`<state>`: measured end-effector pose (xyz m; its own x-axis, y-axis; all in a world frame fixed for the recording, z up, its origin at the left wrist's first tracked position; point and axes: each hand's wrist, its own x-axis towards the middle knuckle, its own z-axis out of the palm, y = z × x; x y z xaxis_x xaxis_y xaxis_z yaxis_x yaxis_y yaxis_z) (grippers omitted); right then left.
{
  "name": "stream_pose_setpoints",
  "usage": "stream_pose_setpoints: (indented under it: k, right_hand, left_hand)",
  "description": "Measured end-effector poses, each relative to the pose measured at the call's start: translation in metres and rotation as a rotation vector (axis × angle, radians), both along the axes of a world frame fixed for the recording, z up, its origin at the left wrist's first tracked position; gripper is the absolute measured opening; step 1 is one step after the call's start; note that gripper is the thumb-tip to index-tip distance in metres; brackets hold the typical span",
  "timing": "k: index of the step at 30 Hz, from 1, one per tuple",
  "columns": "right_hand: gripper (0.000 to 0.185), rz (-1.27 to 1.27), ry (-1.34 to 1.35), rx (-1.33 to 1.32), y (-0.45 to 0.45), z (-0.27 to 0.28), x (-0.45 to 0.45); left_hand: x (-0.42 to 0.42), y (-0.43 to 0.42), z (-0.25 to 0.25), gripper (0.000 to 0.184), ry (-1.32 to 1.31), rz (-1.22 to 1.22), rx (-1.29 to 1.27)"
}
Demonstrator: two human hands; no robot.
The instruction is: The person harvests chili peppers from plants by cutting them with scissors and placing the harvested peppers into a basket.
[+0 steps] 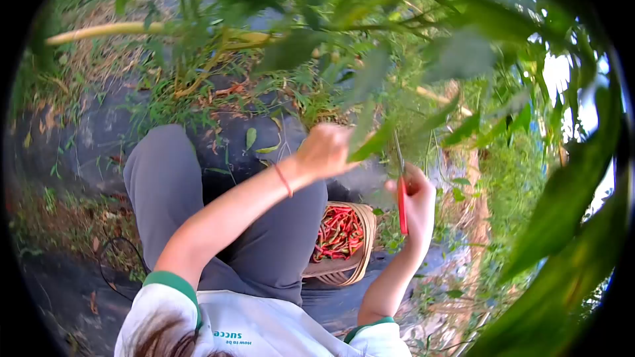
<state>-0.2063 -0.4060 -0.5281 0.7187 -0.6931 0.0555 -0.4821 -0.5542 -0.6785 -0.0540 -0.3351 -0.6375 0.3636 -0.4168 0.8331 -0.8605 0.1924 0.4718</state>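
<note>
My left hand (325,151), with a thin red cord around the wrist, is raised among the leaves of a green plant (374,142). Its fingers are curled closed, and what they hold is blurred and hidden by foliage. To its right, my right hand (418,201) grips a pair of scissors (402,205) by the red handle, and the thin metal blade points up into the leaves. Below and between both hands stands a woven basket (369,225) holding many red chili peppers (338,233), some partly green.
Large blurred leaves (555,238) hang close on the right and along the top. Dark plastic sheeting (79,152) covers the ground, with weeds and dry straw beside it. A pale curved stick (109,32) crosses at upper left. A dark cord loop (106,251) lies left of my legs.
</note>
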Motion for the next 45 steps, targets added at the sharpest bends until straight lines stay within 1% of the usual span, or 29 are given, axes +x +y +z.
stream_pose_setpoints:
  k: [1,3,4,5,6,7,10,13,15,16,17,18,19,21,23,25,26,28,29,30,31,33,34,37,40,41,43,44,45]
  right_hand:
    - [0.046,-0.015,-0.128,0.147,0.003,-0.005,-0.016]
    - [0.048,-0.061,-0.116,0.259,0.005,-0.007,-0.05]
    - [0.048,-0.064,-0.129,0.309,0.004,-0.011,-0.064]
    - [0.049,-0.07,-0.139,0.359,0.005,-0.014,-0.076]
    - [0.049,-0.109,-0.127,0.356,0.007,-0.014,-0.087]
    - [0.049,-0.128,-0.117,0.367,0.007,-0.015,-0.098]
    - [0.048,-0.182,-0.101,0.348,0.014,-0.013,-0.112]
    - [0.051,-0.211,-0.038,0.335,0.015,-0.017,-0.123]
    - [0.052,-0.215,-0.032,0.317,0.014,-0.02,-0.126]
    - [0.053,-0.199,-0.032,0.296,0.013,-0.023,-0.123]
    - [0.053,-0.198,-0.021,0.279,0.013,-0.024,-0.12]
    - [0.053,-0.183,-0.029,0.264,0.012,-0.028,-0.12]
    - [0.053,-0.165,-0.045,0.243,0.011,-0.031,-0.116]
    - [0.052,-0.151,0.019,0.207,0.012,-0.026,-0.103]
    - [0.053,-0.101,-0.068,0.206,0.013,-0.038,-0.093]
    - [0.051,-0.054,-0.055,0.277,0.013,-0.036,-0.075]
    - [0.05,-0.046,0.025,0.227,0.014,-0.037,-0.066]
    - [0.047,0.048,-0.091,0.29,0.014,-0.044,-0.051]
    - [0.045,0.093,-0.109,0.204,0.015,-0.044,-0.044]
    - [0.046,0.115,-0.108,0.225,0.016,-0.048,-0.04]
    - [0.047,0.141,-0.129,0.171,0.015,-0.052,-0.037]
    - [0.053,0.149,-0.075,0.228,0.017,-0.046,-0.032]
    - [0.053,0.173,-0.09,0.258,0.016,-0.048,-0.031]
    - [0.053,0.155,-0.059,0.252,0.014,-0.048,-0.028]
    - [0.053,0.156,-0.018,0.268,0.01,-0.046,-0.03]
    - [0.053,0.17,-0.031,0.274,0.008,-0.05,-0.03]
    - [0.047,0.181,-0.1,0.116,0.001,-0.059,-0.032]
    - [0.048,0.169,-0.04,0.194,-0.002,-0.052,-0.028]
    - [0.048,0.161,-0.1,0.196,-0.005,-0.053,-0.024]
  left_hand:
    - [-0.022,0.007,0.009,0.013,0.079,-0.068,0.026]
    - [-0.066,0.009,0.007,0.015,0.532,-0.144,0.174]
    - [-0.08,0.0,-0.015,0.016,0.778,-0.314,0.184]
    - [-0.086,-0.003,-0.021,0.017,1.302,-0.753,0.123]
    - [-0.09,0.0,-0.03,0.017,1.504,-0.865,0.195]
    - [-0.09,0.008,-0.027,0.017,1.708,-0.977,0.278]
    - [-0.099,0.018,-0.025,0.021,1.681,-1.039,0.373]
    - [-0.102,0.019,-0.026,0.023,1.661,-1.049,0.446]
    - [-0.105,0.02,-0.031,0.022,1.577,-1.016,0.595]
    - [-0.114,0.017,-0.044,0.024,1.493,-0.961,0.738]
    - [-0.119,0.016,-0.063,0.029,1.12,-0.97,0.844]
    - [-0.111,0.022,-0.028,0.041,0.728,-0.748,1.139]
    - [-0.112,0.026,-0.033,0.045,0.508,-0.67,0.844]
    - [-0.086,0.02,0.006,0.041,0.531,-0.605,0.583]
    - [-0.046,0.015,0.046,0.031,0.591,-0.363,0.708]
    - [-0.003,-0.001,0.048,0.014,0.518,-0.124,0.49]
    - [0.025,-0.014,0.04,0.01,0.358,-0.008,0.336]
    - [0.091,-0.032,0.009,0.009,-0.03,0.171,0.286]
    - [0.103,-0.043,0.028,0.011,-0.135,0.197,0.257]
    - [0.113,-0.054,0.047,0.014,-0.237,0.222,0.228]
    - [0.126,-0.068,0.061,0.018,-0.341,0.245,0.195]
    - [0.178,-0.099,0.053,0.027,-0.514,0.267,0.329]
    - [0.184,-0.105,0.06,0.026,-0.513,0.27,0.453]
    - [0.191,-0.123,0.08,0.023,-0.361,0.289,0.856]
    - [0.176,-0.139,0.092,0.021,-0.199,0.322,1.113]
    - [0.169,-0.143,0.097,0.02,-0.142,0.324,1.148]
    - [0.156,-0.147,0.106,0.019,-0.033,0.318,1.178]
    - [0.152,-0.148,0.11,0.018,0.021,0.301,1.17]
    - [0.15,-0.148,0.116,0.017,0.06,0.272,1.16]
